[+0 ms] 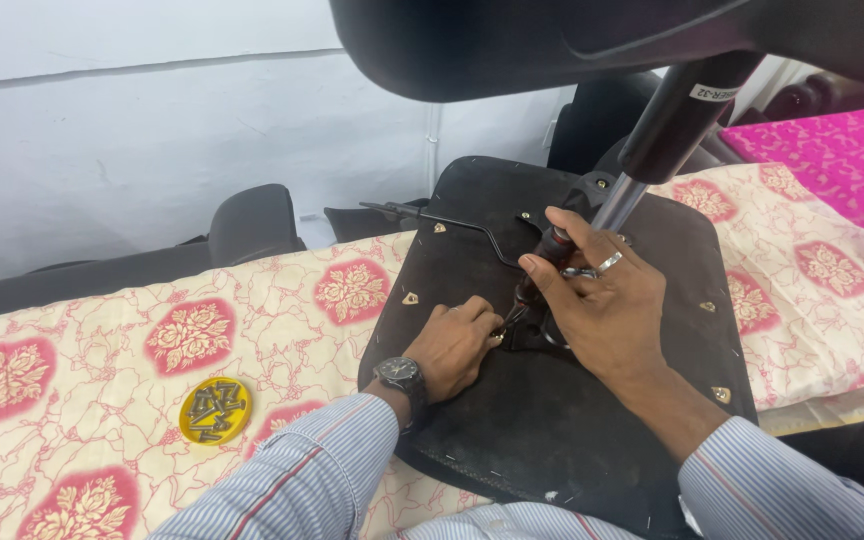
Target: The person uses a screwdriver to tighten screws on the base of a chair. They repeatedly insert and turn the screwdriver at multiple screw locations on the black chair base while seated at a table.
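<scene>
The fingers of the right hand (607,305) were wrapped around the handle of a screwdriver (542,268), gripping it near the top so the shaft could point down and to seven o'clock into the dark metal mechanism (537,325) at the middle of the seat base. The left hand (457,345), a wristwatch (400,375) on its wrist, was curled shut beside the tool's tip, its fingertips pinched at the fixing point, likely to steady the tip or a small fastener there; what exactly they pinched was too small to tell. The chair seat base (552,400) lay upside down, a black, roughly rectangular panel with a dull felt-like underside, stapled edges and brass-coloured insert nuts near its corners. From the mechanism a chrome and black gas-lift column (652,150) rose toward one o'clock, and a thin black lever rod (452,218) ran off toward ten o'clock. The base rested on a table covered by a cream cloth with red floral medallions (152,330), probably to cushion it. At eight o'clock, well apart from the hands, sat a round yellow lid holding dark screws (216,410), within reach.
</scene>
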